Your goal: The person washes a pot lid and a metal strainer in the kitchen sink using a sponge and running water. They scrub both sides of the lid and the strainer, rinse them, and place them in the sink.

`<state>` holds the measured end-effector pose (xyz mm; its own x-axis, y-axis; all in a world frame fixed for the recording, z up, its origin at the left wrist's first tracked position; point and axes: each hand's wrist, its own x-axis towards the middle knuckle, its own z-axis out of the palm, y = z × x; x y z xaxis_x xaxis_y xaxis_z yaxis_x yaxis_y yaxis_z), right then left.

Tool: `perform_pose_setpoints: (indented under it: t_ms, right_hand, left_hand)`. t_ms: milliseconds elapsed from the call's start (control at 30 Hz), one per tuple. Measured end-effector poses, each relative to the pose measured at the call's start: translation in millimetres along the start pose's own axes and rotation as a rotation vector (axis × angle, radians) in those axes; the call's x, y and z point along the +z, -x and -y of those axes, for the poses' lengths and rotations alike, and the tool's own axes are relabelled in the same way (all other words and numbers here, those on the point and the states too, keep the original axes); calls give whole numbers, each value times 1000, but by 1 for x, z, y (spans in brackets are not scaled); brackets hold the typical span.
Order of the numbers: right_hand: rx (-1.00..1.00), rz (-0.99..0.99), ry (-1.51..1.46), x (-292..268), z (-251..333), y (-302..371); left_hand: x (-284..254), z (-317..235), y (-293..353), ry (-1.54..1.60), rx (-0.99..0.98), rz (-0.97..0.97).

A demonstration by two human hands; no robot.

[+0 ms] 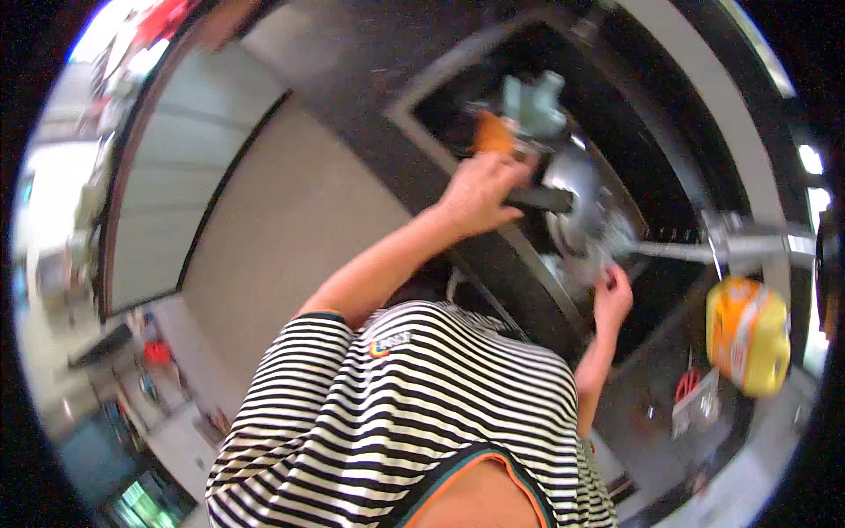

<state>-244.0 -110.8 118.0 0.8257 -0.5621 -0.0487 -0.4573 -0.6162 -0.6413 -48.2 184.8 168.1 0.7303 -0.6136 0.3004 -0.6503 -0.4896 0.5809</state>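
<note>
A shiny metal pan [576, 180], blurred by motion, is tilted over the dark sink [634, 304]. Its black handle [544, 199] runs to my left hand [480, 195], which is closed around the handle's end. Just beyond those fingers stands an orange thing [493, 134], with a pale green object [535, 104] behind it. At the pan's near right edge, my right hand [613, 304] has its fingers curled together beside a clear, glinting blur [581, 268]. Smear hides what those fingertips hold, if anything.
A silver faucet [757, 244] reaches in from the right toward the pan. Right of the sink stands a yellow plastic jug [748, 336] with an orange label; red-handled scissors [687, 384] are near it. The dark counter edge [387, 167] runs in front of me, above the beige floor [282, 202].
</note>
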Motion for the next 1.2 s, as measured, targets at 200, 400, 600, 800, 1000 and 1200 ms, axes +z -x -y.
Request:
perform_pose_setpoints:
  t_ms: [200, 400, 600, 800, 1000, 1200]
  right_hand:
    - [-338, 38, 327, -5, 56, -3]
    - [-685, -256, 604, -16, 183, -27]
    - [-987, -385, 534, 75, 392, 21]
    - [-1327, -139, 375, 285, 575, 131]
    - [-1543, 148, 388, 484, 634, 245]
    - [-1663, 226, 282, 654, 768, 393]
  left_hand:
    - [-58, -6, 139, 32, -33, -348]
    - [-76, 0, 353, 122, -573, -276]
    - [-164, 28, 530, 340, -854, -471]
    - [-233, 56, 718, 273, -1167, -772]
    - [-243, 59, 826, 274, -1462, -1123]
    - [-317, 128, 957, 286, -1586, -1408]
